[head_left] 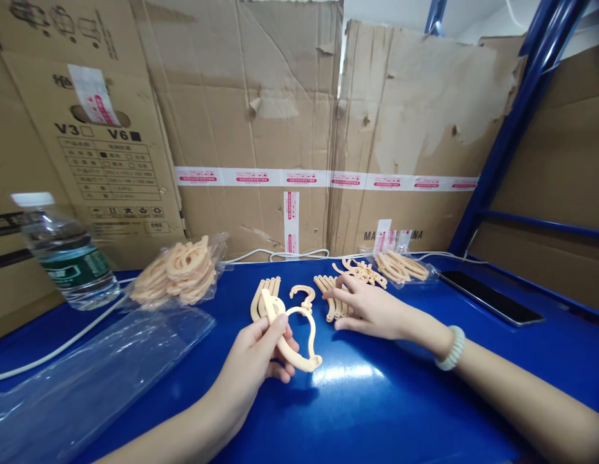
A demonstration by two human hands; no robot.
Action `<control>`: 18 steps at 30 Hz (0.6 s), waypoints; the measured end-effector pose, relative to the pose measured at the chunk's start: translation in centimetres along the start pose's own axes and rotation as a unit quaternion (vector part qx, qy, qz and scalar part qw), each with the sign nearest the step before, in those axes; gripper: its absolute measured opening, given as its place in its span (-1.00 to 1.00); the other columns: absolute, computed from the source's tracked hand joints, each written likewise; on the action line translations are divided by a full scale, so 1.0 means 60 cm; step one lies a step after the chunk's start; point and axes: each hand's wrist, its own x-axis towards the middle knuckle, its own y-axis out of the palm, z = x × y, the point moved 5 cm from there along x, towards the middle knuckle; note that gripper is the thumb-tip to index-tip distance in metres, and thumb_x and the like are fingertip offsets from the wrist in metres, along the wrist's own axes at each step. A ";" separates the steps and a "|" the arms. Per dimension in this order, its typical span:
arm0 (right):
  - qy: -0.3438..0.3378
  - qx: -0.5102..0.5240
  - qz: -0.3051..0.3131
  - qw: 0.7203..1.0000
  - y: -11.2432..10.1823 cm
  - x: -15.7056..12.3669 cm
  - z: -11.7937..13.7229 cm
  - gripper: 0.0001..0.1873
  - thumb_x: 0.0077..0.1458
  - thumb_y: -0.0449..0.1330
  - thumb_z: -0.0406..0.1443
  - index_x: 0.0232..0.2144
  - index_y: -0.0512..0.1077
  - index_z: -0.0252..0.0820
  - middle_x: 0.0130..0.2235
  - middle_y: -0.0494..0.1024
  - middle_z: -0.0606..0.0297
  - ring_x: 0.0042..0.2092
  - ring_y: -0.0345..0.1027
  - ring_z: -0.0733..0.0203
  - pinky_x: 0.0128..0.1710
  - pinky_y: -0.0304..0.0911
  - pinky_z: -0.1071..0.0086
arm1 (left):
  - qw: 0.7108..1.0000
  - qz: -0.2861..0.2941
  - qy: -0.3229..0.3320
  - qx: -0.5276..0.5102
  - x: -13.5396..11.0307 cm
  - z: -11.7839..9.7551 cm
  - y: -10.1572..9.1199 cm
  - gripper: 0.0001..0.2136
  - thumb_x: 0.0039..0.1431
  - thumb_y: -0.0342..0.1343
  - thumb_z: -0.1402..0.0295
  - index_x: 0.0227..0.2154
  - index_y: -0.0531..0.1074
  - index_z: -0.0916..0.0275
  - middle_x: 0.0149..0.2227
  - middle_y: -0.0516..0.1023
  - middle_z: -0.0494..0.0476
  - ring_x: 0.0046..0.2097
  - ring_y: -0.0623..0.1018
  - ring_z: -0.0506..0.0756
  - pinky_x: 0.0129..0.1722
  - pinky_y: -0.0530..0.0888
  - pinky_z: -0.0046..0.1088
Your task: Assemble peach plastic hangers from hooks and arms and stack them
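My left hand (260, 353) is closed on a beige plastic hanger part (295, 358), a curved arm with a thin looped piece joined at its lower right tip. It is held tilted above the blue table. My right hand (371, 308) reaches over a row of curved beige arms (332, 308), fingers apart; whether the fingertips touch them I cannot tell. Behind the held part lies a set of bent beige arms (260, 298), partly covered by it. Between the two rows sits a beige hook (306, 296).
Bagged beige pieces (183, 270) lie at the left, near a water bottle (69, 258) and a flat clear bag (100, 367). At the back right are loose small pieces (364, 272), another bag of arms (403, 267) and a phone (490, 296). Cardboard (251, 129) walls the blue table (376, 399).
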 end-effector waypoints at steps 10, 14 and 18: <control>-0.029 -0.018 -0.005 0.999 0.034 0.051 -0.033 -0.55 0.29 -0.03 -0.02 -0.04 0.36 -0.24 -0.10 0.32 0.07 -0.11 0.30 0.05 -0.06 0.31 0.15 | 1.000 0.022 0.006 -0.008 0.005 0.009 -0.004 -0.55 -0.12 0.31 -0.03 -0.51 0.39 0.32 -0.59 0.50 0.05 -0.65 0.46 -0.02 -0.70 0.37 -0.60; -0.032 -0.019 -0.002 0.999 0.041 0.079 -0.063 -0.54 0.28 -0.02 -0.03 -0.04 0.37 -0.28 -0.13 0.33 0.07 -0.14 0.28 0.05 -0.05 0.29 0.12 | 1.000 0.024 0.013 -0.011 0.003 0.004 -0.003 -0.63 0.02 0.26 0.05 -0.50 0.39 0.31 -0.58 0.50 0.06 -0.65 0.46 -0.03 -0.69 0.38 -0.60; -0.024 -0.014 0.001 1.000 0.042 0.091 -0.081 -0.53 0.28 -0.02 -0.03 -0.04 0.39 -0.28 -0.14 0.33 0.07 -0.14 0.29 0.03 -0.05 0.29 0.09 | 1.000 0.016 0.011 -0.018 0.005 0.004 -0.005 -0.65 0.04 0.24 0.09 -0.49 0.39 0.32 -0.58 0.50 0.06 -0.65 0.45 -0.04 -0.68 0.39 -0.61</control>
